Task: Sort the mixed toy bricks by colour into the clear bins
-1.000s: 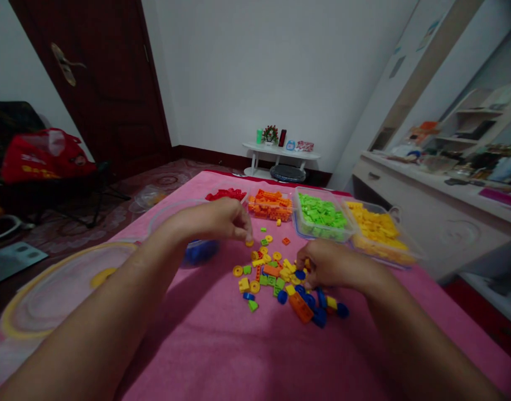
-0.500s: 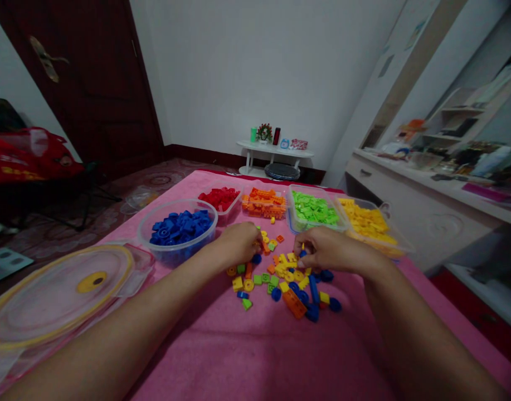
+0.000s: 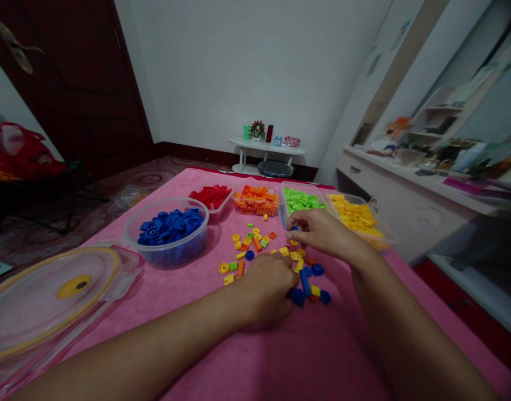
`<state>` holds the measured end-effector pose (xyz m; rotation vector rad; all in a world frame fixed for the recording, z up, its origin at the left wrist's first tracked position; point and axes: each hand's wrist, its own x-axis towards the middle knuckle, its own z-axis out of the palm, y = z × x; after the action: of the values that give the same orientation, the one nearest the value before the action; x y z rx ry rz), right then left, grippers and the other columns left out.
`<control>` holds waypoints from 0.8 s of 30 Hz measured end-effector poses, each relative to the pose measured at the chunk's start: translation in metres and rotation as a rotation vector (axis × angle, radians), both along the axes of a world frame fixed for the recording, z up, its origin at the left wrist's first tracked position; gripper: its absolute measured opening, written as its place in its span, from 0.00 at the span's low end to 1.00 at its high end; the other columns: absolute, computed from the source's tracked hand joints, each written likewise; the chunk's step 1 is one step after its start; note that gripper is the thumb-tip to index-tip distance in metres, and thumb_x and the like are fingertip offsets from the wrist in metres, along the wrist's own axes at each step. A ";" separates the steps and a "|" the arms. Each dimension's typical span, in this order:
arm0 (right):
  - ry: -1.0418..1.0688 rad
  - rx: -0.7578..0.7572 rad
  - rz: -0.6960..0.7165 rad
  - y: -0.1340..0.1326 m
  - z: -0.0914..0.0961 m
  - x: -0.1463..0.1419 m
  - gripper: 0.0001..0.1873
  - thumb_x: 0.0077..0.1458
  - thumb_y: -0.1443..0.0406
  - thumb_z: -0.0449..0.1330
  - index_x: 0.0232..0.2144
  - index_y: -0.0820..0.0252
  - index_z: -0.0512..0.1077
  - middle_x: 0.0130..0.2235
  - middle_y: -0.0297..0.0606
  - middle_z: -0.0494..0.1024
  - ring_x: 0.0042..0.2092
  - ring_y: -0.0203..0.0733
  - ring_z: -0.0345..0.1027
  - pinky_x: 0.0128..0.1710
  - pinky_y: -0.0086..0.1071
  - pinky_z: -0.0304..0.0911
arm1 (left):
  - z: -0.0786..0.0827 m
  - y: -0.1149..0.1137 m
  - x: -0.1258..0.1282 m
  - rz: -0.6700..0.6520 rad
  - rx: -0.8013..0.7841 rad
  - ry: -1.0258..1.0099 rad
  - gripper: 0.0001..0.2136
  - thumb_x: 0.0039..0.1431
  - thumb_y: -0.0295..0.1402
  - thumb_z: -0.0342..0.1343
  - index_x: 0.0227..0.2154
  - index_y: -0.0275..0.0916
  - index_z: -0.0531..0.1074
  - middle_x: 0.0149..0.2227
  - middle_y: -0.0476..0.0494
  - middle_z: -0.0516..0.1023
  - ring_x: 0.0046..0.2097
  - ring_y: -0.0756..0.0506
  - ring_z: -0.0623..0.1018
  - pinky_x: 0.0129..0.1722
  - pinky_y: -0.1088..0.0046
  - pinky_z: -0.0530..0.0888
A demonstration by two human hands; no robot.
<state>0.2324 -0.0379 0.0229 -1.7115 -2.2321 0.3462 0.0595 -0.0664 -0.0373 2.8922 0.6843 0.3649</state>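
My right hand [image 3: 317, 231] is above the far right of the loose pieces, its thumb and fingers closed on a small blue toy brick [image 3: 295, 228]. Lower down, my left hand [image 3: 269, 284] reaches over the near side of the pile with curled fingers. Its fingertips are mostly hidden, beside a dark blue brick [image 3: 297, 297]; what they hold cannot be made out. Around both hands lie loose pieces: a long blue brick [image 3: 305, 283], a blue round piece [image 3: 249, 255], an orange brick [image 3: 241, 268], a yellow ring-shaped piece [image 3: 224, 268] and several small green ones.
A round tub of blue bricks [image 3: 171, 228] stands at left. Behind the pile are boxes of red [image 3: 211, 196], orange [image 3: 256, 200], green [image 3: 301, 199] and yellow bricks [image 3: 355, 214]. A clear lid [image 3: 42, 301] lies at left on the pink cloth [image 3: 247, 362].
My left hand has moved right and nearer to me, from the left of the loose pieces to their near side. My right hand has lifted slightly off the yellow pieces with a blue brick. The view has shifted slightly.
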 end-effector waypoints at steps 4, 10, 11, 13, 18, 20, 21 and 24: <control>-0.002 -0.015 0.027 0.000 0.001 0.002 0.04 0.50 0.64 0.59 0.29 0.59 0.73 0.24 0.31 0.73 0.25 0.33 0.65 0.25 0.26 0.52 | 0.009 0.015 -0.010 0.034 -0.029 0.119 0.08 0.45 0.31 0.56 0.29 0.40 0.77 0.33 0.42 0.78 0.37 0.42 0.76 0.30 0.71 0.68; -0.006 -0.022 0.025 -0.001 0.002 0.001 0.05 0.50 0.63 0.59 0.29 0.58 0.73 0.25 0.32 0.73 0.25 0.33 0.63 0.25 0.27 0.51 | 0.006 0.035 -0.018 0.080 -0.079 0.105 0.12 0.44 0.25 0.54 0.30 0.44 0.78 0.34 0.46 0.81 0.38 0.42 0.78 0.32 0.71 0.68; -0.021 -0.030 0.021 -0.002 0.003 0.001 0.05 0.50 0.63 0.59 0.29 0.58 0.73 0.25 0.32 0.73 0.25 0.33 0.63 0.25 0.27 0.50 | 0.005 0.037 -0.019 0.090 -0.104 0.073 0.13 0.44 0.25 0.54 0.32 0.44 0.78 0.35 0.46 0.81 0.38 0.43 0.78 0.33 0.72 0.68; -0.060 -0.043 0.014 -0.003 0.006 -0.001 0.05 0.49 0.64 0.59 0.29 0.59 0.73 0.24 0.32 0.73 0.25 0.33 0.62 0.25 0.27 0.50 | 0.004 0.044 -0.022 0.099 -0.175 0.005 0.15 0.43 0.25 0.54 0.34 0.43 0.79 0.35 0.46 0.81 0.38 0.44 0.78 0.34 0.73 0.69; -0.171 -0.125 0.061 -0.013 0.015 -0.010 0.04 0.48 0.64 0.61 0.28 0.59 0.74 0.25 0.32 0.73 0.26 0.32 0.61 0.25 0.27 0.47 | 0.010 0.069 -0.031 0.201 -0.462 -0.285 0.11 0.45 0.26 0.56 0.33 0.36 0.78 0.28 0.47 0.79 0.28 0.50 0.74 0.28 0.77 0.67; -0.193 -0.204 0.116 -0.019 0.013 -0.018 0.06 0.45 0.62 0.63 0.28 0.57 0.75 0.26 0.32 0.74 0.27 0.33 0.62 0.25 0.27 0.47 | 0.012 0.078 -0.035 0.306 -0.594 -0.460 0.10 0.46 0.27 0.58 0.33 0.34 0.77 0.26 0.47 0.77 0.27 0.51 0.73 0.27 0.78 0.67; -0.196 -0.244 0.140 -0.022 0.010 -0.024 0.09 0.44 0.59 0.65 0.28 0.57 0.75 0.26 0.32 0.74 0.27 0.34 0.62 0.25 0.27 0.47 | 0.013 0.082 -0.036 0.355 -0.664 -0.548 0.09 0.47 0.27 0.58 0.33 0.33 0.77 0.27 0.47 0.77 0.27 0.52 0.73 0.27 0.78 0.68; -0.262 -0.319 0.194 -0.032 -0.003 -0.044 0.17 0.40 0.52 0.67 0.29 0.57 0.76 0.28 0.35 0.76 0.29 0.37 0.64 0.25 0.28 0.49 | 0.015 0.086 -0.040 0.461 -0.924 -0.761 0.08 0.48 0.27 0.60 0.34 0.33 0.76 0.28 0.48 0.76 0.27 0.53 0.72 0.26 0.80 0.68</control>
<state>0.1880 -0.0694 0.0198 -1.7826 -2.6630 0.5804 0.0199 0.0196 -0.0225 1.5475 0.9936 0.8527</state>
